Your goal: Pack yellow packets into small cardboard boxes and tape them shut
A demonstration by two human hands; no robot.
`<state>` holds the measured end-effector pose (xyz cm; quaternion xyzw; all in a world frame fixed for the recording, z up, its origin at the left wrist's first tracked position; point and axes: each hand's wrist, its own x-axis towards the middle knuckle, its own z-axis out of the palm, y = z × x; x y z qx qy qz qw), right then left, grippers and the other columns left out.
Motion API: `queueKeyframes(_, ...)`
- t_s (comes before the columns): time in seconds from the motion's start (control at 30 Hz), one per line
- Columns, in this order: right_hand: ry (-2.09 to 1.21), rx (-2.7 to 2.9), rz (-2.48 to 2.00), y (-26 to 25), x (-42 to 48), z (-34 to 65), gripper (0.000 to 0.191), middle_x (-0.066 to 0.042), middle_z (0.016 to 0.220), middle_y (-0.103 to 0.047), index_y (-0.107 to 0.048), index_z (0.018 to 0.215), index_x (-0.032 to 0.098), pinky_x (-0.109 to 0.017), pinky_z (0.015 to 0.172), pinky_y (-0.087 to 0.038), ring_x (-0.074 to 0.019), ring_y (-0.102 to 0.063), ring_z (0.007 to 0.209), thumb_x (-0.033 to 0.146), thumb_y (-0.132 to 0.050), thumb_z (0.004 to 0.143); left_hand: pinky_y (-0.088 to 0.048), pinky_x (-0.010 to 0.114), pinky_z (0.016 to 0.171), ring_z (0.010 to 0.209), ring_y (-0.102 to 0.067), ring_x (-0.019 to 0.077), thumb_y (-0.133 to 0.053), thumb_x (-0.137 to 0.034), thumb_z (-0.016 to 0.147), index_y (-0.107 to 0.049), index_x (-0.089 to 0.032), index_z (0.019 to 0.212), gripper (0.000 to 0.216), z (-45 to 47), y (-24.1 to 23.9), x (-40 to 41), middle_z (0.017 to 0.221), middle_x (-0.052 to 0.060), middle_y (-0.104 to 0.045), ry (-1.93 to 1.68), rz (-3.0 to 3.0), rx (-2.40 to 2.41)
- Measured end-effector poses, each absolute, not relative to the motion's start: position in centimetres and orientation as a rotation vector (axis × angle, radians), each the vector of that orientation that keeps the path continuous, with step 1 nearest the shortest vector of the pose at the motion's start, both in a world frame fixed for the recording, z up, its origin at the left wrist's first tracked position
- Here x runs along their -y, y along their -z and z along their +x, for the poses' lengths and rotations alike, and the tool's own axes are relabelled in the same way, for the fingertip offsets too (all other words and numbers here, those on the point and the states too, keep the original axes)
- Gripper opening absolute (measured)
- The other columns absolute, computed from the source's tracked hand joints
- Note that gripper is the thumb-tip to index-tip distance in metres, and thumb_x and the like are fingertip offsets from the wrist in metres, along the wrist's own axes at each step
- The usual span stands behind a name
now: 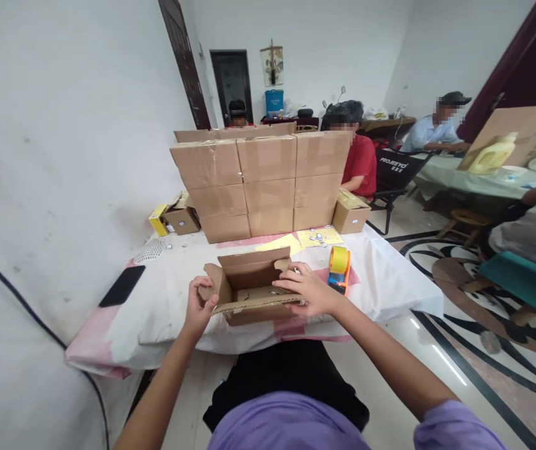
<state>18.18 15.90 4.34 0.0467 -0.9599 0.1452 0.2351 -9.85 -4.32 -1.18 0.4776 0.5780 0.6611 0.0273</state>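
Brown corrugated under both hands: left hand (201, 303) closed on the left end flap, thumb against curled fingers; right hand (305, 290) part-open, fingers bent over the right end and near rim, unclear whether pinching or only resting. Open carton (261, 315) between them, mouth up, on the white-and-pink cloth (169, 306) near the front edge. Judging by eye: light, stiff along the walls, floppy at the flaps, dry and not slippery, easy to crease if squeezed hard. Best held low on both end walls or at the corners, not by flaps alone. Just beside the right hand, tape dispenser (339, 259), yellow roll, orange frame. Cloth wrinkled, likely to bunch under a drag. Off to the left, dark flat slab (123, 286). Farther back, yellow sheet (321, 236), then stack of taped cartons (268, 200), three wide, three high. Beyond: person in red (364, 162), black chair (394, 165), second table with yellow jug (495, 153), patterned floor (436, 262), white walls (61, 125)
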Motion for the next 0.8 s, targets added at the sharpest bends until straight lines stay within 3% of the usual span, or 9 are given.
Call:
queueKeyframes(0.13,-0.453,2.195,-0.042,-1.2,-15.3,17.3,0.064,-0.011,0.117,-0.052,-0.042,0.134,0.026,-0.056,0.097,-0.047,-0.0336,-0.050,0.114,0.037,-0.071,0.079,-0.050,0.032,0.090,0.106,-0.060,0.0189,-0.052,-0.052,0.095,-0.052,-0.026,0.106,0.028,-7.8,5.3,3.8,0.110,0.006,-0.060,-2.235,1.155,-1.837)
queueKeyframes(0.23,-0.561,1.798,-0.287,1.8,-14.6,16.3,0.063,-0.010,0.115,-0.047,-0.035,0.126,0.028,-0.058,0.101,-0.046,-0.0332,-0.053,0.114,0.045,-0.071,0.078,-0.053,0.032,0.091,0.116,-0.061,0.0193,-0.044,-0.050,0.100,-0.053,-0.028,0.114,0.027,-6.6,6.9,3.5,0.123,0.008,-0.061,-2.238,1.019,-1.852)
queueKeyframes(0.37,-0.783,1.560,-0.544,5.3,-13.0,15.4,0.048,-0.012,0.122,-0.048,-0.037,0.124,0.026,-0.061,0.111,-0.039,-0.0344,-0.051,0.125,0.048,-0.060,0.088,-0.053,0.037,0.098,0.128,-0.058,0.0218,-0.045,-0.048,0.100,-0.056,-0.029,0.113,0.026,-6.0,7.2,3.6,0.129,0.010,-0.061,-2.222,0.968,-1.873)
queueKeyframes(0.47,-0.875,1.536,-0.619,7.3,-11.7,15.4,0.054,-0.015,0.135,-0.046,-0.039,0.131,0.026,-0.060,0.114,-0.038,-0.0345,-0.046,0.135,0.048,-0.062,0.088,-0.053,0.039,0.100,0.132,-0.055,0.0243,-0.048,-0.048,0.099,-0.060,-0.027,0.106,0.025,-5.9,6.9,4.2,0.127,0.010,-0.062,-2.205,0.991,-1.903)
queueKeyframes(0.63,-1.022,1.537,-0.693,8.6,-11.0,15.5,0.089,-0.019,0.147,-0.042,-0.019,0.153,0.028,-0.055,0.108,-0.048,-0.0340,-0.050,0.135,0.051,-0.070,0.084,-0.050,0.042,0.103,0.127,-0.057,0.0260,-0.049,-0.057,0.095,-0.063,-0.024,0.108,0.038,-9.5,5.8,4.7,0.133,0.011,-0.060,-2.199,1.015,-2.033)
queueKeyframes(0.73,-1.065,1.552,-0.700,8.2,-11.2,15.5,0.106,-0.020,0.155,-0.036,-0.003,0.159,0.029,-0.058,0.108,-0.047,-0.0358,-0.044,0.143,0.056,-0.071,0.082,-0.055,0.037,0.086,0.102,-0.065,0.0210,-0.043,-0.054,0.097,-0.061,-0.022,0.119,0.043,-16.1,4.8,3.6,0.126,0.012,-0.062,-2.173,0.905,-2.183)
queueKeyframes(0.8,-1.062,1.514,-0.715,8.0,-11.4,15.6,0.115,-0.020,0.161,-0.029,0.002,0.161,0.029,-0.062,0.111,-0.044,-0.0379,-0.035,0.150,0.062,-0.072,0.079,-0.055,0.034,0.080,0.089,-0.064,0.0187,-0.053,-0.048,0.093,-0.060,-0.019,0.123,0.043,-22.0,3.9,2.2,0.111,0.010,-0.066,-2.127,0.808,-2.315)
